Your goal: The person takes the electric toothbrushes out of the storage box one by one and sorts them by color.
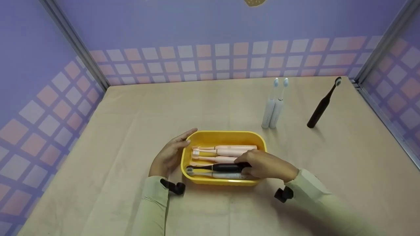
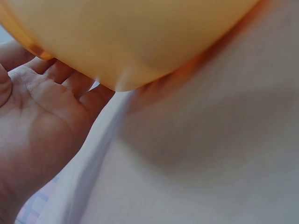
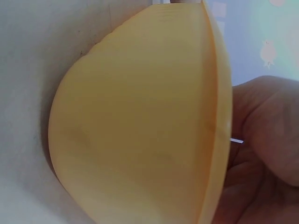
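Observation:
A yellow plastic basket [image 1: 226, 134] sits on the table in the head view with several electric toothbrushes lying side by side in it. Pink toothbrushes [image 1: 226, 151] fill the far part, and a white toothbrush [image 1: 226, 175] lies along the near wall. My right hand [image 1: 265, 165] reaches over the basket's right end and grips the handle of a black electric toothbrush [image 1: 226, 167], whose head points left. At the left end my left hand [image 1: 171, 151] holds the basket by its rim and outer wall. In the left wrist view its fingers [image 2: 86, 91] pass behind the basket wall.
Two white electric toothbrushes [image 1: 273, 113] stand upright together behind the basket to the right. Farther right, a dark electric toothbrush [image 1: 319, 112] stands alone. Tiled panels [image 1: 210, 59] border the table [image 1: 137, 114] at the back and both sides.

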The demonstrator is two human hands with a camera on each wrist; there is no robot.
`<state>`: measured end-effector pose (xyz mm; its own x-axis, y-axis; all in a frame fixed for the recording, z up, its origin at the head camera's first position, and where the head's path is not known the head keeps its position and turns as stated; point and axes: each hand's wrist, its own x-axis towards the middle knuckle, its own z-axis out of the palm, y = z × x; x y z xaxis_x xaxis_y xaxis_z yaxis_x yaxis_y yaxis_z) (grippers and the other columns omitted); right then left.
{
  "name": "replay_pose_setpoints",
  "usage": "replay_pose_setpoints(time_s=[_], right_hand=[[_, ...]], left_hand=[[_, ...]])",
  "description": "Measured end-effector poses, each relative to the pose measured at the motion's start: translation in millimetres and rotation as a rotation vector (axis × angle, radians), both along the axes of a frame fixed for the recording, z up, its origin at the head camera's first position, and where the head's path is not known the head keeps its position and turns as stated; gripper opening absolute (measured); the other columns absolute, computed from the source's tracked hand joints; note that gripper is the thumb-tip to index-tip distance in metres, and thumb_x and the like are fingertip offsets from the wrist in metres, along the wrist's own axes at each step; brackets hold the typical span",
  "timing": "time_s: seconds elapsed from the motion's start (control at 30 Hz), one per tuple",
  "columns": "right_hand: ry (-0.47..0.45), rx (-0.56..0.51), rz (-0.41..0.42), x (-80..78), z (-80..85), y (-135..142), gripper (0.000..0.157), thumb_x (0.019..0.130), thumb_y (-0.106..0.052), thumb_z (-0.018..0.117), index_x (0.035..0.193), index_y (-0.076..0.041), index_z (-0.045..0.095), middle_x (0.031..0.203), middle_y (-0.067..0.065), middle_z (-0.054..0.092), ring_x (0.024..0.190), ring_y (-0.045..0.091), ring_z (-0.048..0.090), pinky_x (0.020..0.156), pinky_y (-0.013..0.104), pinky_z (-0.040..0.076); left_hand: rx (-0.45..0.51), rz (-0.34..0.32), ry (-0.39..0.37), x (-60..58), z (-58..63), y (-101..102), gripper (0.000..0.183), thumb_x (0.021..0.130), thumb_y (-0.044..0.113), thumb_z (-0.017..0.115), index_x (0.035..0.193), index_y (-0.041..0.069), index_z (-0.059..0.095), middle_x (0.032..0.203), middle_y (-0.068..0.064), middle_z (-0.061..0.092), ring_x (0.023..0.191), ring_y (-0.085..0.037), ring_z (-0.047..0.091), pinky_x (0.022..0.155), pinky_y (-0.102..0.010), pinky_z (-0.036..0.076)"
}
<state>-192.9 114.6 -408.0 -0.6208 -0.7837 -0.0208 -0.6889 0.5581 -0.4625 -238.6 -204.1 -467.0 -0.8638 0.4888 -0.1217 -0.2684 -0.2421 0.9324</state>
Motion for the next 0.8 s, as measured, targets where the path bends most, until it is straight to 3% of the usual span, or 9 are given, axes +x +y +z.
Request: replay_pose_setpoints(time_s=[0.17,0.43,0.67,0.8], right_hand=[[-0.009,-0.028,0.013,-0.9,-0.9,1.1,0.022,0.083,0.003,0.063,0.100,-0.008,0.071,0.079,0.000,0.064,0.064,0.008,0.046,0.057,0.019,0.038],[-0.030,-0.090,-0.010,-1.1,-1.7,3.3,0.030,0.083,0.005,0.061,0.109,-0.006,0.072,0.091,0.005,0.071,0.069,0.007,0.052,0.061,0.019,0.045],[0.011,-0.162,-0.038,-0.7,-3.8,8.1,0.031,0.084,0.002,0.063,0.113,-0.007,0.071,0.090,0.003,0.071,0.070,0.007,0.050,0.062,0.020,0.041],[-0.014,-0.194,-0.076,-0.3,-4.8,10.5,0.030,0.086,0.000,0.063,0.116,-0.006,0.069,0.096,0.005,0.071,0.071,0.008,0.051,0.061,0.020,0.041]], left_hand=[[0.011,0.011,-0.022,0.7,0.5,0.6,0.052,0.101,0.012,0.044,0.152,0.018,0.032,0.141,-0.011,0.048,0.124,-0.021,0.053,0.102,-0.031,0.048],[-0.003,-0.001,-0.011,0.0,0.6,0.3,0.054,0.102,0.012,0.042,0.154,0.015,0.026,0.143,-0.011,0.046,0.126,-0.022,0.052,0.101,-0.030,0.047],[0.005,0.027,-0.049,0.2,-1.2,1.2,0.052,0.101,0.015,0.047,0.151,0.021,0.034,0.139,-0.008,0.050,0.123,-0.020,0.053,0.103,-0.032,0.046],[0.001,0.045,-0.063,-0.4,-1.5,1.7,0.051,0.100,0.015,0.048,0.149,0.022,0.037,0.141,-0.009,0.048,0.125,-0.021,0.052,0.104,-0.032,0.046]])
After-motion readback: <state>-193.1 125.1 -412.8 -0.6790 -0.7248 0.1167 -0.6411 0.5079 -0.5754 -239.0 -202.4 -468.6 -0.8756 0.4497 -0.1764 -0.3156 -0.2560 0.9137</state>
